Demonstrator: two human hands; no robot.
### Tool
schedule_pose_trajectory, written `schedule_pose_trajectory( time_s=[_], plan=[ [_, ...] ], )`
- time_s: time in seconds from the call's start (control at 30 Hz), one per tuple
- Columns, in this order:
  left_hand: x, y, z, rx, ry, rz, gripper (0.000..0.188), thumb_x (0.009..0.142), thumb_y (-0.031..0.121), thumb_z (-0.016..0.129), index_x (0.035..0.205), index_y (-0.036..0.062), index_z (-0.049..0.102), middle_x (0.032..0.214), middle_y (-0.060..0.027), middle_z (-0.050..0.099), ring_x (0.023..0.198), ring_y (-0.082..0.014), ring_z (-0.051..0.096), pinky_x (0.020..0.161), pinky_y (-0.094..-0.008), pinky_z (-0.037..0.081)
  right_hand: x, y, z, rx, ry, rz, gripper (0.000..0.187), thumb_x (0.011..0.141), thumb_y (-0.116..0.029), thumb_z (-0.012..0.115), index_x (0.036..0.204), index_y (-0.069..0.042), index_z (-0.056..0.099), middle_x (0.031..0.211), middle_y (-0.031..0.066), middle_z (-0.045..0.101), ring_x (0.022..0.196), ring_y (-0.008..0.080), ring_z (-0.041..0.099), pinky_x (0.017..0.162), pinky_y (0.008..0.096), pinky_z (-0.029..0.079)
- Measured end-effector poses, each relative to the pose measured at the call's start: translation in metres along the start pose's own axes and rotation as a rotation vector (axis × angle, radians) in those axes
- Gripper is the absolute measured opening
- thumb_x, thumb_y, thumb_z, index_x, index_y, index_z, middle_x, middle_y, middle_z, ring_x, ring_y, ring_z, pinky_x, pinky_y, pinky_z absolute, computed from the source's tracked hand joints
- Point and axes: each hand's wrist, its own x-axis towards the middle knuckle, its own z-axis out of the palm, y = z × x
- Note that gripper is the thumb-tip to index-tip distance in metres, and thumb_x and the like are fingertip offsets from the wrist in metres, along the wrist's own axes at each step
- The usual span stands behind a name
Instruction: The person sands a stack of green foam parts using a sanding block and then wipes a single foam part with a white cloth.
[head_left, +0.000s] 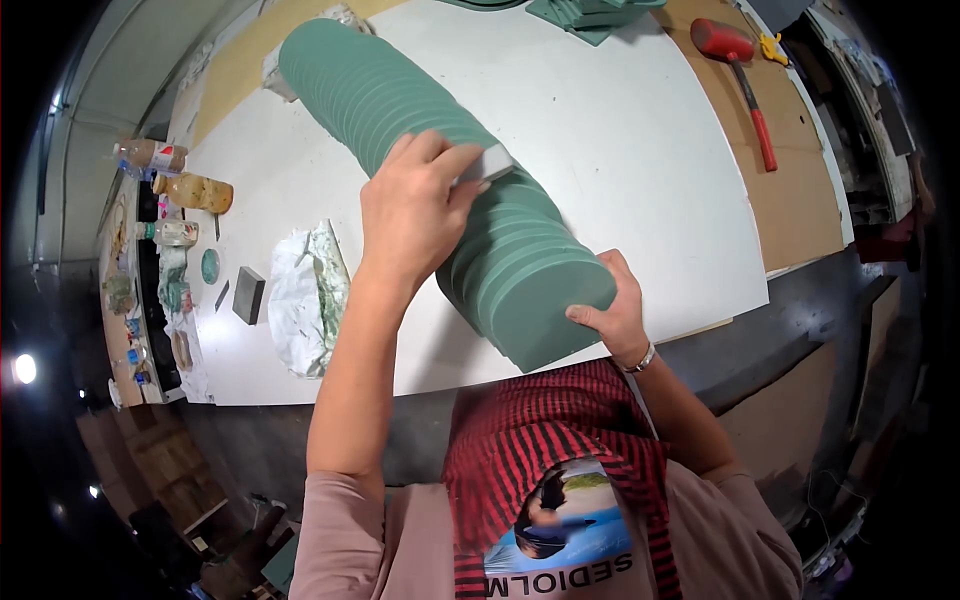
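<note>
A long row of flat green panels [552,300] with rounded edges lies across the white table, packed face to face and slanting from the far left toward me. My left hand [415,200] pinches a pale grey block [490,166], seemingly a sanding block, against the upper edges of the panels about midway along. My right hand [622,312] grips the near end of the row. Its thumb presses on the face of the nearest panel, and its fingers wrap behind the rounded edge, partly hidden.
On the white tabletop [660,200] at left lie a crumpled, green-stained white cloth [298,305], a dark grey block [248,295] and several bottles [205,192]. A red mallet [735,65] rests on brown board at right. More green pieces [590,15] sit at the far edge.
</note>
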Motion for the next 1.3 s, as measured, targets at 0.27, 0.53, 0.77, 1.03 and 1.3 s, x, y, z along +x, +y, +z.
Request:
schedule_pose_trajectory(
  time_s=[0.27,0.53,0.77,1.03,1.3],
  plan=[
    [-0.126,-0.046,0.003,-0.744,0.166,-0.85,0.022,0.089,0.003,0.068,0.11,-0.0045,0.07,0.095,-0.0098,0.07,0.083,-0.0166,0.063,0.077,-0.0293,0.051,-0.001,0.003,0.001,0.045,0.002,0.035,0.051,0.067,-0.022,0.086,0.107,0.002,0.066,0.101,0.0095,0.057,0.093,0.0241,0.058,0.082,0.0338,0.048],
    [-0.15,-0.002,0.028,-1.457,0.348,-1.001,0.034,0.1,0.017,0.056,0.127,-0.0035,0.055,0.121,-0.0184,0.067,0.108,-0.0246,0.066,0.096,-0.0388,0.052,0.001,-0.007,0.001,0.188,-0.031,0.121,0.063,0.07,-0.017,0.084,0.124,0.004,0.06,0.12,0.0094,0.057,0.109,0.0214,0.058,0.096,0.0333,0.047],
    [-0.145,0.004,0.033,-1.483,0.308,-0.966,0.033,0.101,0.019,0.056,0.124,-0.0031,0.057,0.121,-0.0179,0.068,0.11,-0.0238,0.066,0.096,-0.0373,0.05,0.001,-0.018,-0.004,0.229,-0.089,0.22,0.067,0.072,-0.013,0.082,0.132,0.005,0.055,0.117,0.0098,0.065,0.108,0.0191,0.061,0.097,0.0329,0.048],
    [-0.099,-0.017,0.02,-0.883,0.311,-0.72,0.021,0.092,0.009,0.067,0.109,-0.003,0.065,0.095,-0.0071,0.067,0.083,-0.0113,0.06,0.077,-0.0267,0.05,0.0,-0.015,-0.004,0.233,-0.079,0.208,0.061,0.073,-0.01,0.08,0.128,0.004,0.056,0.113,0.0089,0.066,0.104,0.0168,0.061,0.093,0.0318,0.049],
    [-0.154,-0.025,0.051,-0.566,0.215,-0.779,0.021,0.085,0.011,0.075,0.099,-0.0032,0.067,0.081,-0.0039,0.064,0.069,-0.0113,0.055,0.065,-0.0268,0.047,-0.002,-0.008,-0.004,0.241,-0.058,0.174,0.062,0.073,-0.013,0.082,0.126,0.004,0.055,0.114,0.0081,0.064,0.105,0.0171,0.059,0.095,0.0321,0.047]
  ],
)
